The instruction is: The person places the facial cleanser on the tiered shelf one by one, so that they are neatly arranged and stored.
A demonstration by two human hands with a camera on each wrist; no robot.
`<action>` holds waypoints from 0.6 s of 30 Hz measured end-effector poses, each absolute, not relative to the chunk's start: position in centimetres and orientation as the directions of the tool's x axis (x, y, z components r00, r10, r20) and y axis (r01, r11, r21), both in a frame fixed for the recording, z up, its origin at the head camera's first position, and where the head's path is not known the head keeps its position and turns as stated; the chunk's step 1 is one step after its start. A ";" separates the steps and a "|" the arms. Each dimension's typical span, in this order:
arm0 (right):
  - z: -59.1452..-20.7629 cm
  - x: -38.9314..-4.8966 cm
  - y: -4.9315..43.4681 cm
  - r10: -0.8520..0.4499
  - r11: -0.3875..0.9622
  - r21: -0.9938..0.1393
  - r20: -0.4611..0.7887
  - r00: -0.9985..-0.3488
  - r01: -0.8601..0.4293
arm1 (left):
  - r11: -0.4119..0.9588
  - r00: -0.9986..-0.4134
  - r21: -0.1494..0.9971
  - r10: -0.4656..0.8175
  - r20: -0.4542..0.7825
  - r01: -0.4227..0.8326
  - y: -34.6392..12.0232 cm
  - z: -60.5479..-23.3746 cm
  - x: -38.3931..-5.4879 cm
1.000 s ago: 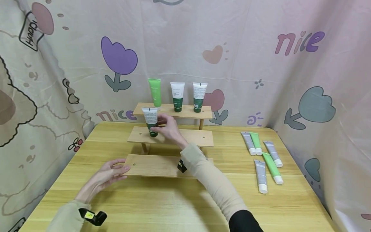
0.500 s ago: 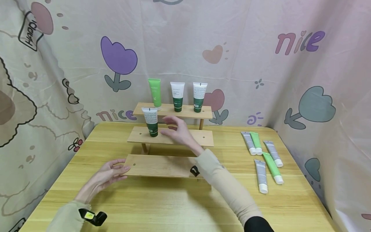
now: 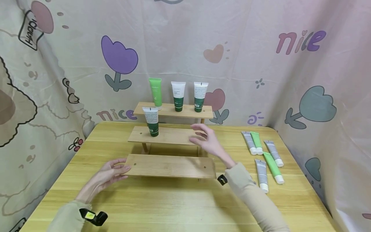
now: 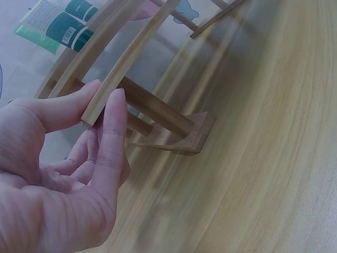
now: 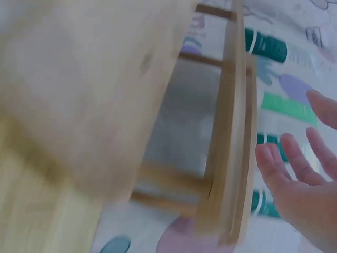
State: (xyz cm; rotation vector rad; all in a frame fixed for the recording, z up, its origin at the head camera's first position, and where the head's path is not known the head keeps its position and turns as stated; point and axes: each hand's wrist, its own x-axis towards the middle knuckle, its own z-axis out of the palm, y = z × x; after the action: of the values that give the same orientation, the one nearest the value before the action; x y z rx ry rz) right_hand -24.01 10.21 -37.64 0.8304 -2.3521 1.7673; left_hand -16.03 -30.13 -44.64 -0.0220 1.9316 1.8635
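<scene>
A three-tier wooden display stand point(image 3: 171, 166) stands on the table. My left hand point(image 3: 105, 175) pinches the left end of its lowest board between thumb and fingers, as the left wrist view point(image 4: 79, 168) also shows. My right hand point(image 3: 210, 141) is in the air by the right end of the middle board, fingers loosely bent and holding nothing. Toward the left of the middle board a white and dark-green tube point(image 3: 151, 122) stands upright on its cap. On the top board stand a bright green tube point(image 3: 156, 91) and two white and green tubes point(image 3: 178, 96).
On the table's right side lie several tubes: grey ones such as the nearest grey tube point(image 3: 261, 174), and green ones such as the longer green tube point(image 3: 272, 166). A patterned curtain point(image 3: 237, 64) hangs behind and beside the wooden table point(image 3: 162, 206).
My right hand has let go of the white and green tube on the middle board and moved right, away from it. The tube stays upright. The left hand keeps its place.
</scene>
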 end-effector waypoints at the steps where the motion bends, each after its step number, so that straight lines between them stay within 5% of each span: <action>1: -37.8 -23.9 10.9 -0.364 0.188 -0.858 0.391 -0.845 -0.478 | 0.088 -0.897 0.944 0.294 -0.329 -0.318 -30.1 -44.7 -16.0; 18: -42.5 -22.6 23.1 -0.194 0.448 -0.786 0.381 -0.904 -0.427 | 0.103 -0.898 0.942 0.284 -0.336 -0.320 -30.0 -44.7 -16.0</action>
State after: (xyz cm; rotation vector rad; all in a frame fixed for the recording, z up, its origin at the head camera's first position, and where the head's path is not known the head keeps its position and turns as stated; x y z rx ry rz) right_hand -22.59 23.11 -42.46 0.5392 -2.4638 1.4394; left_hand -16.03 -30.02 -44.66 -0.0351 1.9516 1.8468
